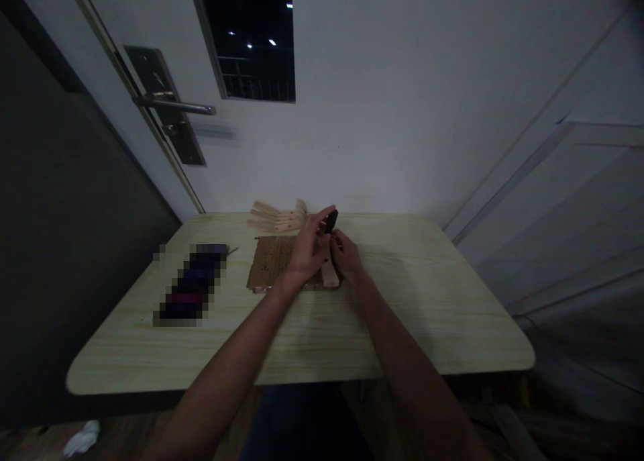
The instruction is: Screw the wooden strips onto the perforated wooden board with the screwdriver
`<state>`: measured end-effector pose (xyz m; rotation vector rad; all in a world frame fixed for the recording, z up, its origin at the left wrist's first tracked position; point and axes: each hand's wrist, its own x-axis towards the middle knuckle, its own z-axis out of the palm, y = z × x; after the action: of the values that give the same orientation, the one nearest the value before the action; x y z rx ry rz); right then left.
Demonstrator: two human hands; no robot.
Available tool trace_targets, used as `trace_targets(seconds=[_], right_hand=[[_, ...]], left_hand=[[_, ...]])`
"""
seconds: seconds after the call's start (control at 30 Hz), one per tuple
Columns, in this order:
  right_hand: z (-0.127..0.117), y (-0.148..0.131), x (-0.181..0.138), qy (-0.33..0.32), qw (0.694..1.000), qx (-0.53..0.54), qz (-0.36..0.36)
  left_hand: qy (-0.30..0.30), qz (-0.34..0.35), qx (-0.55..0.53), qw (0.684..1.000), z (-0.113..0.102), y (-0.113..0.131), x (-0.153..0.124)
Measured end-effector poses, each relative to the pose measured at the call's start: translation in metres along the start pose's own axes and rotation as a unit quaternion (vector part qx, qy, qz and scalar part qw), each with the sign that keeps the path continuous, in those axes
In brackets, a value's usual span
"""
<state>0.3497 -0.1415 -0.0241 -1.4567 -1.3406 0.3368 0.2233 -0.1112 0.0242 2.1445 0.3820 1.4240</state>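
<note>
My left hand (308, 247) is closed over a pale, curved wooden piece (330, 275) at the right end of a brown cardboard slab (272, 263). A dark flat piece (331, 220) sticks up between my two hands, close to the left fingertips. From the other side, my right hand (347, 254) presses its bent fingers against the wooden piece near the dark one. The hands hide where these two parts meet, and I cannot tell exactly which fingers grip which. Small dark holes dot the cardboard.
Several similar wooden pieces (274, 217) with reddish dots lie behind the cardboard. To the left, a pixelated dark object (194, 283) rests on the table (453, 313), with a thin pointed item (233, 250) beside it. A white door with a metal handle (176, 104) stands behind the table.
</note>
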Motion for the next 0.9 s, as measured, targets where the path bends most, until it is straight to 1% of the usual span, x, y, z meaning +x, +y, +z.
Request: trace_targets(seconds=[0.17,0.3,0.37,0.57,0.7,0.83,0.9], right_hand=[[0.0003,0.0003,-0.0001,0.002,1.0,-0.003,0.004],[0.0,0.0005,0.0001,0.0,1.0,-0.004,0.003],[-0.0003,0.0001,0.0003,0.001,1.0,-0.006,0.002],[-0.0011,-0.0019,0.0009,-0.003,1.0,-0.004,0.001],[-0.0011,-0.0011,0.0005,-0.007,1.0,0.001,-0.008],[-0.0006,-0.0001,-0.0001,-0.002,1.0,0.007,-0.005],[-0.0005,-0.0002,-0.0003,-0.001,1.0,0.005,0.0]], left_hand=[[-0.008,0.009,0.017,1.0,-0.0002,-0.0003,0.0013],[0.024,-0.002,0.056,0.998,0.0012,-0.0047,0.0025],[0.032,-0.01,0.057,0.998,0.0017,-0.0058,0.0028],[0.031,0.007,0.024,0.999,0.0025,-0.0037,0.0017],[0.027,0.005,-0.006,1.0,0.0029,-0.0039,0.0006],[-0.002,0.018,0.002,1.0,0.0021,-0.0043,0.0017],[0.007,0.025,0.019,0.999,0.0019,-0.0054,0.0026]])
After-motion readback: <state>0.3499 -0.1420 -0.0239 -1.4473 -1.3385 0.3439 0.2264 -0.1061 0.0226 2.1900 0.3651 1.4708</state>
